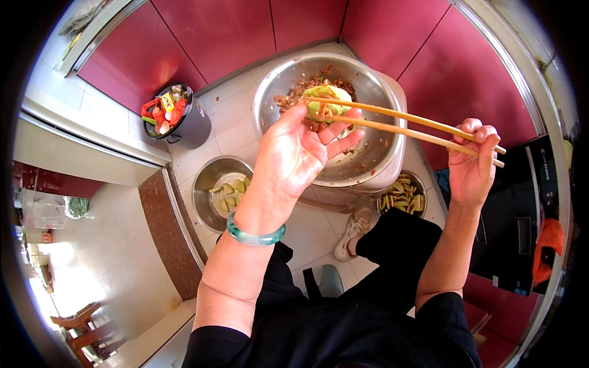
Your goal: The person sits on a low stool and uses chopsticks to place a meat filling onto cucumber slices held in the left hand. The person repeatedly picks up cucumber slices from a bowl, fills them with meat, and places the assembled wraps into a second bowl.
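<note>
While the pale green vegetable piece (333, 93) is above the steel basin (375, 161) of what looks like minced meat (295, 96), the left hand (293, 150) holds it; the right hand (472, 173) grips wooden chopsticks (392, 112), their tips against it. A smaller bowl (205, 199) of green slices (229, 201) stands near the basin.

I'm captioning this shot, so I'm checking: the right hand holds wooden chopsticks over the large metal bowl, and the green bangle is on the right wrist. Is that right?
Not quite: the green bangle is on the left wrist, as the head view shows. The right hand does hold wooden chopsticks over the large metal bowl.
</note>
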